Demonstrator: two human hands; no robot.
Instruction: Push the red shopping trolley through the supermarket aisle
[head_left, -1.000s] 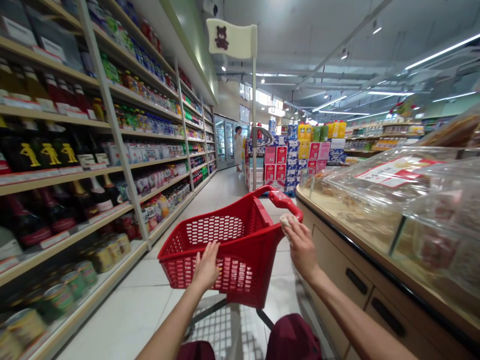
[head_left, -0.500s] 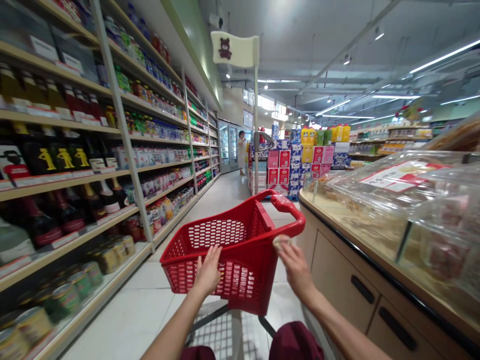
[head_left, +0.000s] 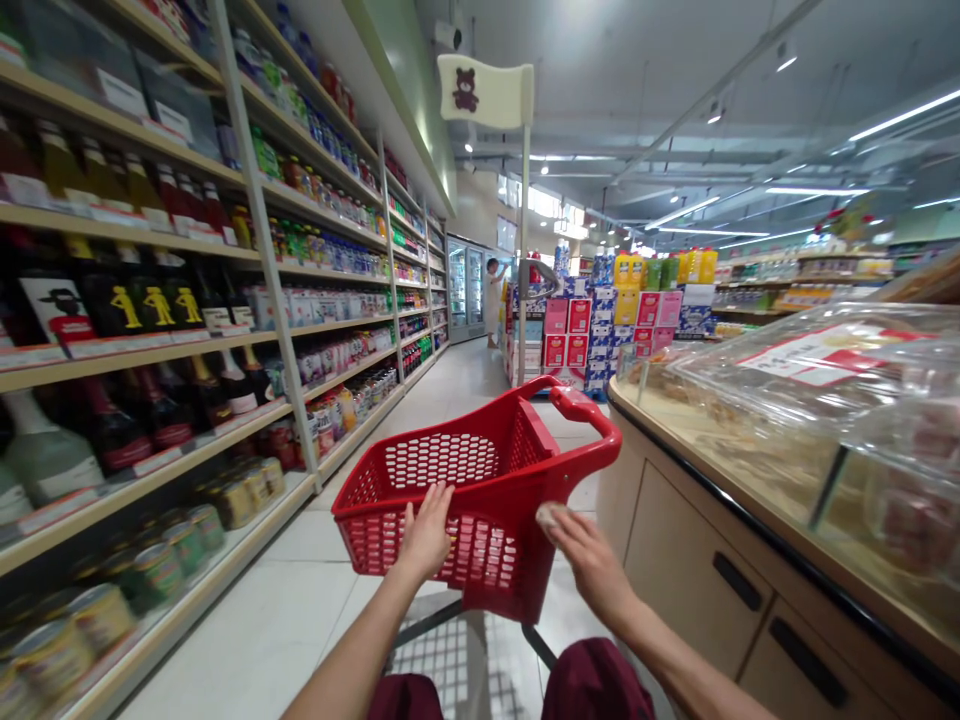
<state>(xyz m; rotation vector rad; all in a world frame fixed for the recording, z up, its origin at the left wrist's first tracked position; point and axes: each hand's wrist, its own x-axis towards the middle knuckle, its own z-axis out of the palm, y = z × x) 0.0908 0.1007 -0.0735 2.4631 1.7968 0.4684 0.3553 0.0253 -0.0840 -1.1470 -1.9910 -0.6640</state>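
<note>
The shopping cart (head_left: 529, 490) is glossy red plastic, standing upright on the floor at six o'clock from the middle of the view, its long side toward the wearer. Its walls are pierced with rows of small, elongated holes, below a solid smooth rim. The tapered front end points to nine o'clock, and the thick, looped handle (head_left: 609, 450) rises at two o'clock. Dark legs slant out beneath the basket toward seven and five o'clock. The cloth (head_left: 550, 515) is small, whitish and bunched, under the right hand's fingertips, at four o'clock from the basket's centre, against the near rear edge below the handle.
</note>
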